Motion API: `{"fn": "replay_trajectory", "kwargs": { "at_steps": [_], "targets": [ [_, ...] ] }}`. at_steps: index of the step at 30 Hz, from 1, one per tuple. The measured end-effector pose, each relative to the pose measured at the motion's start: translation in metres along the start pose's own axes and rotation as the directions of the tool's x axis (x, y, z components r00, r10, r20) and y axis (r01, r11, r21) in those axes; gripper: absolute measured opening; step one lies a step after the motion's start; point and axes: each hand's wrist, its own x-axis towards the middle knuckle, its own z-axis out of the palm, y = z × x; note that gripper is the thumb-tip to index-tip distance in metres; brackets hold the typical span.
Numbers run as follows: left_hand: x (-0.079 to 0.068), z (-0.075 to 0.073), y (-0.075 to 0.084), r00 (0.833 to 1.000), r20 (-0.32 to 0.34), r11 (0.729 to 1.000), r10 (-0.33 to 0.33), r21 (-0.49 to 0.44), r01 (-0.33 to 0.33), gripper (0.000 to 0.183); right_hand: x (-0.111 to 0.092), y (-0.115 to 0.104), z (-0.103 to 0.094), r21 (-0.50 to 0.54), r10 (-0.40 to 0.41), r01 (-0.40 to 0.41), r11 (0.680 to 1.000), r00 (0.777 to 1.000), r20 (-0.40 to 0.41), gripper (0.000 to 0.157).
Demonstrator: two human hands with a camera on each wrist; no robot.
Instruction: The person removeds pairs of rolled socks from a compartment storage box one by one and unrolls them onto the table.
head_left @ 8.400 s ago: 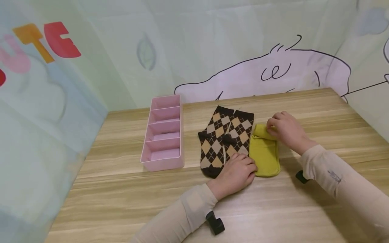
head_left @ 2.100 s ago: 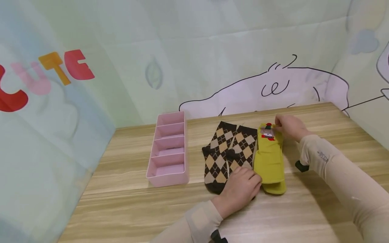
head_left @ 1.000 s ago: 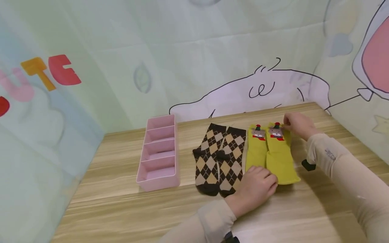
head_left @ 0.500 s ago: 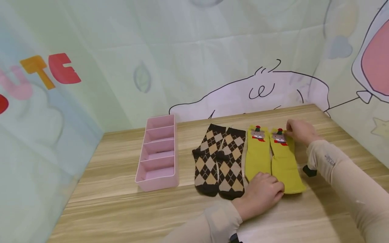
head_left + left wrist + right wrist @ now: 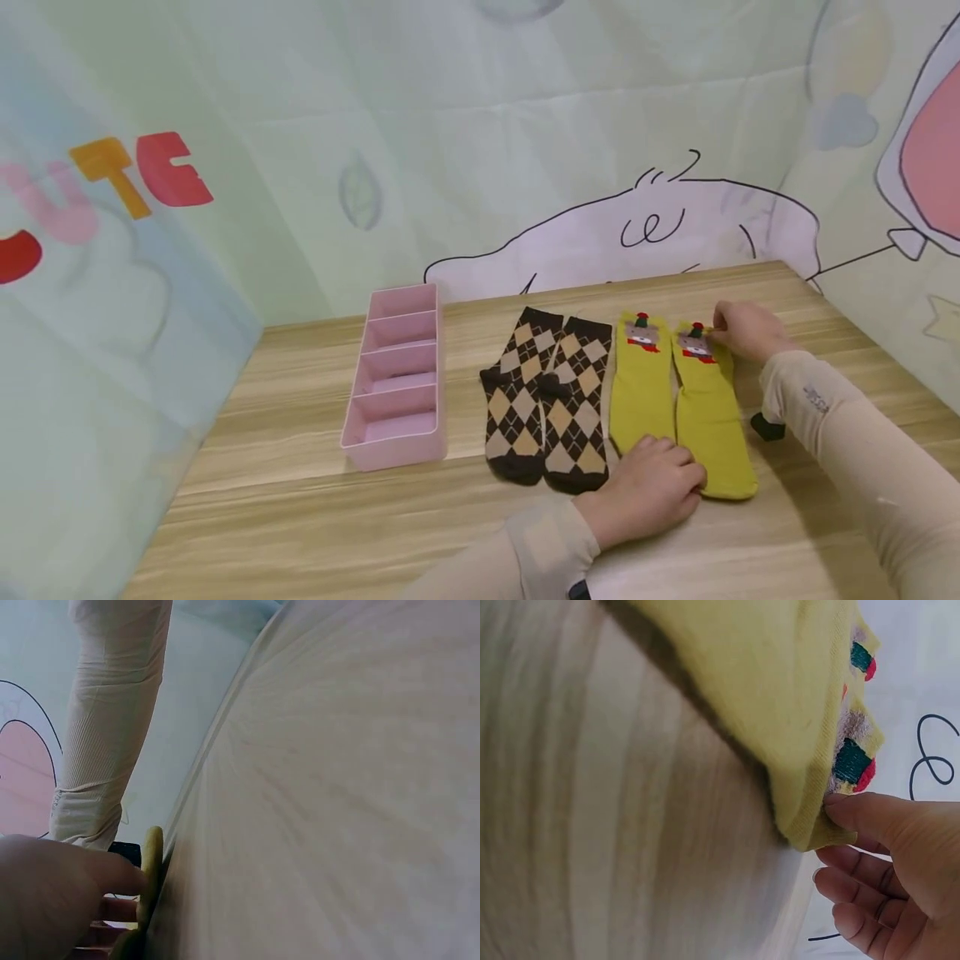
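Note:
Two yellow socks lie side by side, a left one (image 5: 641,392) and a right one (image 5: 712,417), each with an animal-face patch near its cuff. My right hand (image 5: 750,331) pinches the cuff corner of the right yellow sock (image 5: 780,712) between thumb and fingers, lifting it slightly off the table. Near the toes, my left hand (image 5: 648,490) rests its fingertips on the yellow socks and covers the left one's toe. In the left wrist view, the fingers (image 5: 120,877) touch a sock edge. Two brown argyle socks, left (image 5: 517,400) and right (image 5: 577,408), lie flat beside them.
A pink box (image 5: 393,375) with several compartments stands left of the argyle socks. The wooden table (image 5: 300,517) meets a printed curtain (image 5: 450,167) at its back and left. A black wrist strap (image 5: 767,427) shows under the right sleeve.
Earlier the yellow socks were stacked and rolled at the top. They unrolled, then the right hand spread one to the right. Lately its toe end came forward and flattened; the left hand shifted right.

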Motion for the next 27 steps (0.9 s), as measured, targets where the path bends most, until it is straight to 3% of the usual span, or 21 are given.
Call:
{"fn": "replay_trajectory", "kwargs": {
  "at_steps": [11,19,27],
  "targets": [
    [-0.007,-0.016,-0.004,0.998,0.069,1.000,0.008,-0.014,-0.007,0.025,0.000,0.009,-0.003,-0.013,-0.008,0.008,1.000,1.000,-0.003,0.022],
    [-0.016,-0.021,-0.024,0.995,-0.018,0.994,-0.100,0.041,0.101,0.030,-0.002,0.003,-0.008,-0.009,-0.014,0.013,1.000,0.999,-0.035,0.036],
    [-0.033,-0.026,-0.055,0.966,-0.146,0.973,-0.212,0.065,0.223,0.038,-0.009,-0.020,-0.005,-0.046,-0.085,0.079,0.996,0.986,-0.141,0.053]
  ]
}}
